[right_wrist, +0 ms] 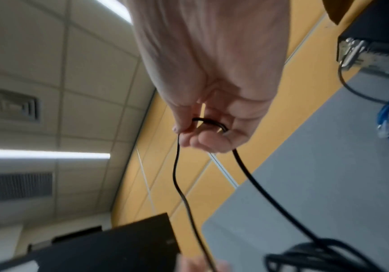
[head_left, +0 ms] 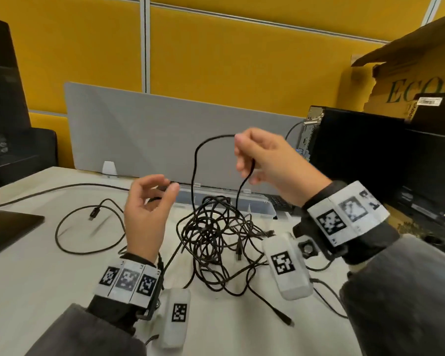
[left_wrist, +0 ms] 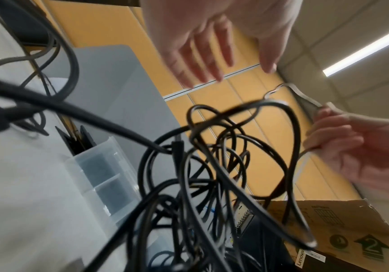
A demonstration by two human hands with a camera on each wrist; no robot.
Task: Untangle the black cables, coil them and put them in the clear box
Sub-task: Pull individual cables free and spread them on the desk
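A: Where are the black cables (head_left: 211, 235) at this moment?

B: Most of them lie in one tangled heap on the white desk (head_left: 36, 273), between the two forearms. One strand (head_left: 194, 165) rises up from the heap in an arch.

A: Who holds this strand?

B: The right hand (head_left: 270, 163). Its grip is closed: thumb and fingers pinch the cable, and the right wrist view shows a small loop of it (right_wrist: 208, 123) passing through the curled fingers, with both sides hanging down.

A: And the left hand (head_left: 147, 211)?

B: It is raised over the desk, left of the heap. Its grip is loose, with relaxed fingers slightly bent, and it holds nothing.

A: Where is the clear box (head_left: 254, 201)?

B: Just behind the heap, in front of the grey divider panel (head_left: 139, 132). One separate cable (head_left: 62, 240) lies in a wide curve on the desk, further to the left.
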